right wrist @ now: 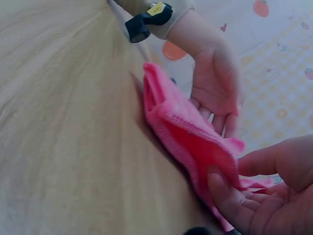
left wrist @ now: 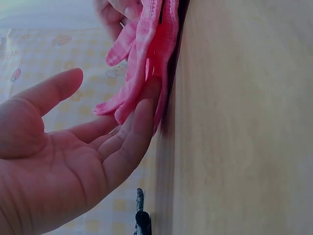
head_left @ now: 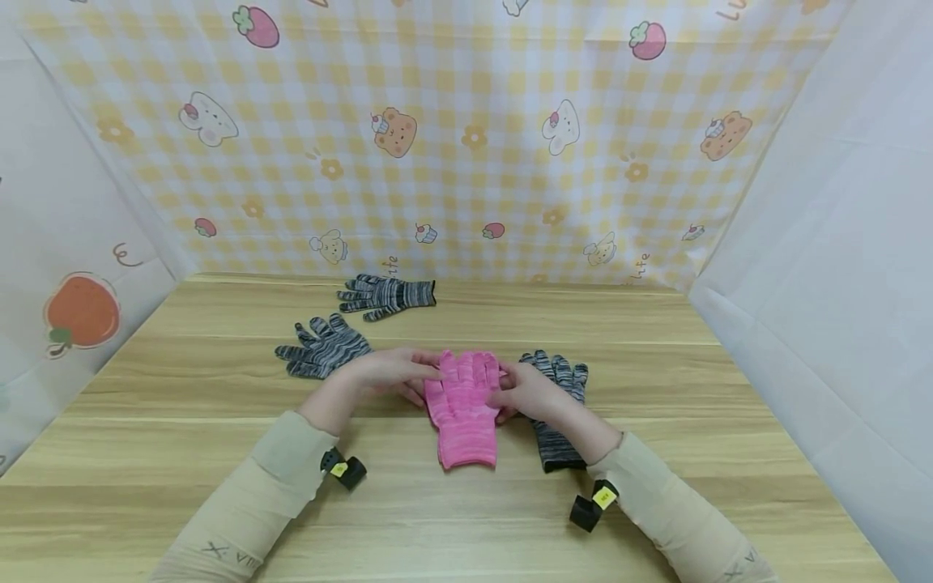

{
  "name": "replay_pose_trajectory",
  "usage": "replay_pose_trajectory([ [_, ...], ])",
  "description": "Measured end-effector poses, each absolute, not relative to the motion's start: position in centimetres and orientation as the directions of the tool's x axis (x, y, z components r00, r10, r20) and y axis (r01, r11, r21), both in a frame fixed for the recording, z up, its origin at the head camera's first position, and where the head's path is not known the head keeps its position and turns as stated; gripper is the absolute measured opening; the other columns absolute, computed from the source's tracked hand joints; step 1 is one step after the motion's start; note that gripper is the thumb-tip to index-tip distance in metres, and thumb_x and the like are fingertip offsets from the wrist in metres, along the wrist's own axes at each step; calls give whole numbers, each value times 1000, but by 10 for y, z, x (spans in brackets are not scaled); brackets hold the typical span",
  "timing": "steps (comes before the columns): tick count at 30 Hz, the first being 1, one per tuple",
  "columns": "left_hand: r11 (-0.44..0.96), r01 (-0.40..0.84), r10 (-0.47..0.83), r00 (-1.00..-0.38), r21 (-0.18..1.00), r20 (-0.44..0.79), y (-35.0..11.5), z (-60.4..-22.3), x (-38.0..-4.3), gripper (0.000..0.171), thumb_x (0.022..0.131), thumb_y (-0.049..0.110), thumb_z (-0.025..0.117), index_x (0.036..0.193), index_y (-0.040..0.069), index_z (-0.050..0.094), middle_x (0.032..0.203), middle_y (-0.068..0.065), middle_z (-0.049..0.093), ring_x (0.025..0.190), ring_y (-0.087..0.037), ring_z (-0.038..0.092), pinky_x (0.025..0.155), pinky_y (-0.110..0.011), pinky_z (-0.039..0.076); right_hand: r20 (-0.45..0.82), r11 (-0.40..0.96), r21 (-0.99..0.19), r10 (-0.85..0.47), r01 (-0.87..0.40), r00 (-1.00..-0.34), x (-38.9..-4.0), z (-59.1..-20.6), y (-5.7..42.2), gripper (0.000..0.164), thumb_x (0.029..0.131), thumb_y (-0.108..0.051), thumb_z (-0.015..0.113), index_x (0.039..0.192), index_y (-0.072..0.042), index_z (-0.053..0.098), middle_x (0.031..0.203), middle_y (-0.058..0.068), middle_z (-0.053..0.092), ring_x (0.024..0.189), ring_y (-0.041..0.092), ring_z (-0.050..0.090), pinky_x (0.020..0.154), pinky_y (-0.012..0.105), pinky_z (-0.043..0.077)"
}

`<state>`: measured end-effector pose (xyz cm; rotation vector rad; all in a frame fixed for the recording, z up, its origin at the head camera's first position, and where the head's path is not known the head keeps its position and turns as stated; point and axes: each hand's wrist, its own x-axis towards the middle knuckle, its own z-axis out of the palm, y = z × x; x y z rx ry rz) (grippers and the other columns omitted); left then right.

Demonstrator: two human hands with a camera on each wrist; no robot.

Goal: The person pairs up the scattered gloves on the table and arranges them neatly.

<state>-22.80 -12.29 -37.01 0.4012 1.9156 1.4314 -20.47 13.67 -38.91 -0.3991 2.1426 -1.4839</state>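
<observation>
A pink knit glove (head_left: 466, 413) lies in the middle of the table, fingers pointing away and cuff toward me. Layers with a gap between them show in the left wrist view; I cannot tell if a second glove is beneath. My left hand (left wrist: 73, 152) is at its left edge, palm up, fingertips touching the pink fabric and reaching in at the gap, thumb held away. On the opposite edge, my right hand (right wrist: 274, 191) pinches the fabric, thumb on top and some fingers beneath. A grey-black striped glove (head_left: 557, 441) lies partly under the right forearm.
Two more grey-black striped gloves lie to the left: one glove (head_left: 324, 348) beside the left hand and another glove (head_left: 386, 295) near the table's back edge. A checked cloth (head_left: 466, 186) hangs behind the wooden table (head_left: 408, 518), with white cloth at both sides.
</observation>
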Motion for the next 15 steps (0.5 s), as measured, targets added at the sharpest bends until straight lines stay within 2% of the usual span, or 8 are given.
replay_pose_trajectory([
  [3,373,-125,603,-720,919,-343,-125,-369,-229,59,99,16,51,143,-13,26,129,-28,52,89,-28,65,84,-39,53,-239,401,-915,-472,35,-849,-206,-384,138,71,90,-1,61,148,6,21,93,14,67,68,26,67,66,37,57],
  [8,395,-96,583,-742,914,-330,-128,-367,-230,55,99,17,53,141,-11,32,113,-22,63,93,-29,65,85,-39,53,-214,456,-890,-440,-11,-872,-208,-376,144,62,92,-1,57,146,5,28,90,13,66,67,25,66,63,37,57],
  [15,462,-36,547,-775,886,-317,-130,-364,-233,51,98,17,54,139,-10,40,118,-21,62,97,-28,65,85,-37,53,-166,543,-836,-388,-80,-907,-211,-369,150,58,92,-5,60,143,5,35,89,12,66,65,23,65,61,34,56],
])
